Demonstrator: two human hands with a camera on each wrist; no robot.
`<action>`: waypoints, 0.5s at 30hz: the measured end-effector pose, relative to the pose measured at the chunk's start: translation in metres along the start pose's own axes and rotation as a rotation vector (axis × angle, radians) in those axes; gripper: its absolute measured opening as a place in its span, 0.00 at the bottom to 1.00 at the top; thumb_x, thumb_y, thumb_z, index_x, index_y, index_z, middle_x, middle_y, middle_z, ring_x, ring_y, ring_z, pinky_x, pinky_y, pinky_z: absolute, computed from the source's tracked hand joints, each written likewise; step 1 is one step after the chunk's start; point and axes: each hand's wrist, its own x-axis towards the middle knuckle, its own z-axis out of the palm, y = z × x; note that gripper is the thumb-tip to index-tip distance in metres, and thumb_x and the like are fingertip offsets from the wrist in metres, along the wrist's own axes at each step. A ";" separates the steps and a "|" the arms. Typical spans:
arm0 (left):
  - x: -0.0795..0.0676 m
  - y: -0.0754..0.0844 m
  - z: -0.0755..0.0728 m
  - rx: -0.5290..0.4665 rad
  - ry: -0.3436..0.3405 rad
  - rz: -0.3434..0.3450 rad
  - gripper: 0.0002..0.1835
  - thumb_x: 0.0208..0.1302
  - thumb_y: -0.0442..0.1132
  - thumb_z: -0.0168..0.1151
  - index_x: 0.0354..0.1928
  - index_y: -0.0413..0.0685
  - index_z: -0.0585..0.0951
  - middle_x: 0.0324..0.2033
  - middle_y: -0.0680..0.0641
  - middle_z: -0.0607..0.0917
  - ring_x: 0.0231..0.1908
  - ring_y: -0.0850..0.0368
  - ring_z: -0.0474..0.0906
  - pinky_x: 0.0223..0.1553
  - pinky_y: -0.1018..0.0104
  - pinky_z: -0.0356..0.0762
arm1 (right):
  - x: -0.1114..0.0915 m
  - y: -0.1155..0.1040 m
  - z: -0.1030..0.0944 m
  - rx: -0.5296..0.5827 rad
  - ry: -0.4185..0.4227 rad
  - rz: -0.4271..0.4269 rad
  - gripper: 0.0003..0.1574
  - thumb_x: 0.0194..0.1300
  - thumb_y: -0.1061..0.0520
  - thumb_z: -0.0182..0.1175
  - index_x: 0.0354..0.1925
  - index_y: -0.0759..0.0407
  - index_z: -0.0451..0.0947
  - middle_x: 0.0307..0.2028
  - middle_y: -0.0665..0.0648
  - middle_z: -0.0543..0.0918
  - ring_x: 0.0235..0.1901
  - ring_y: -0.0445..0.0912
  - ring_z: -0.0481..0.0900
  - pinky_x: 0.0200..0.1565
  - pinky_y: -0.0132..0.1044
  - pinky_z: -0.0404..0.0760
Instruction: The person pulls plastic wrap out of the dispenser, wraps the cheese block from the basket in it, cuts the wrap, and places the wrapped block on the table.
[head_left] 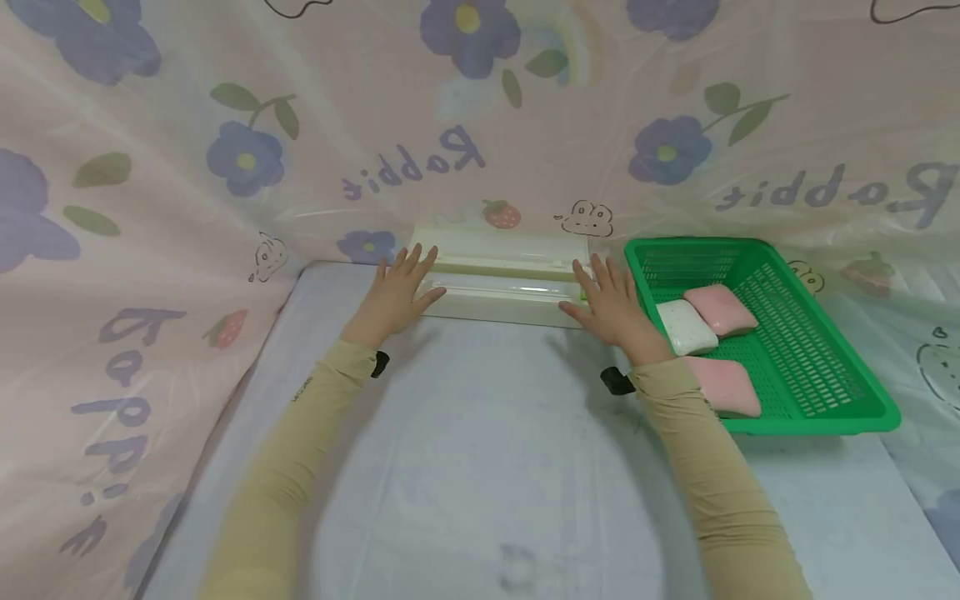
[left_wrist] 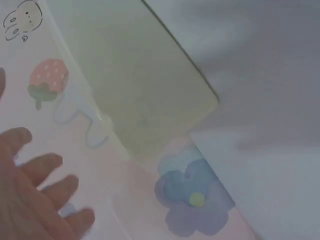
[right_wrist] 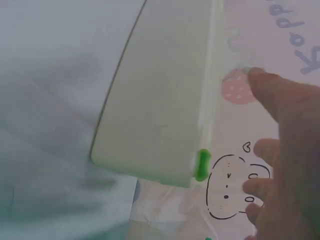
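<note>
A long white cling film dispenser (head_left: pixel 495 312) stands at the back of the table, its lid (head_left: pixel 502 245) raised against the curtain. Inside it shows a shiny, pale roll (head_left: pixel 502 287). My left hand (head_left: pixel 393 298) is at the left end with fingers spread and nothing held. At the other end, my right hand (head_left: pixel 613 310) is also spread and holds nothing. The wrist views show the dispenser's plain front below the fingers (left_wrist: pixel 50 167) of the left hand and beside the right thumb (right_wrist: pixel 265 90). A small green tab (right_wrist: pixel 202 165) sits at its right end.
To the right stands a green plastic basket (head_left: pixel 817 426), close beside the right forearm. Two pink pillow-shaped pieces (head_left: pixel 722 310) and a white one (head_left: pixel 686 327) lie in it. A printed curtain (head_left: pixel 525 167) hangs behind and left of the white-covered table (head_left: pixel 480 458).
</note>
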 end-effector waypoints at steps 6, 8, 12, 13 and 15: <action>0.001 -0.011 -0.016 -0.193 -0.007 -0.012 0.39 0.71 0.64 0.39 0.75 0.49 0.52 0.71 0.39 0.55 0.71 0.40 0.47 0.70 0.46 0.44 | 0.003 0.002 -0.012 0.149 0.112 -0.045 0.38 0.71 0.46 0.54 0.67 0.69 0.60 0.64 0.71 0.65 0.66 0.65 0.56 0.66 0.59 0.55; 0.000 -0.016 -0.020 -0.240 -0.006 -0.038 0.37 0.72 0.62 0.40 0.73 0.47 0.55 0.70 0.39 0.58 0.69 0.40 0.51 0.69 0.46 0.50 | 0.003 0.003 -0.017 0.228 0.117 -0.041 0.34 0.71 0.50 0.55 0.65 0.70 0.63 0.62 0.71 0.68 0.63 0.65 0.61 0.63 0.58 0.62; 0.000 -0.023 -0.025 -0.360 0.040 -0.063 0.28 0.74 0.50 0.47 0.69 0.42 0.64 0.66 0.38 0.66 0.64 0.40 0.63 0.63 0.46 0.63 | 0.005 0.005 -0.027 0.359 0.113 -0.029 0.28 0.70 0.56 0.57 0.63 0.69 0.67 0.59 0.70 0.72 0.59 0.63 0.67 0.58 0.58 0.68; 0.000 -0.024 -0.025 -0.388 0.057 -0.056 0.26 0.74 0.46 0.49 0.67 0.40 0.66 0.64 0.38 0.69 0.62 0.40 0.66 0.61 0.47 0.66 | 0.007 0.006 -0.028 0.375 0.115 -0.031 0.26 0.69 0.58 0.57 0.61 0.69 0.68 0.58 0.69 0.73 0.59 0.63 0.68 0.58 0.58 0.69; 0.003 -0.028 -0.023 -0.444 0.090 -0.031 0.21 0.72 0.40 0.53 0.63 0.37 0.71 0.59 0.37 0.74 0.57 0.41 0.71 0.57 0.49 0.70 | 0.011 0.008 -0.029 0.405 0.114 -0.037 0.23 0.69 0.60 0.58 0.59 0.68 0.71 0.56 0.68 0.74 0.57 0.62 0.70 0.57 0.56 0.70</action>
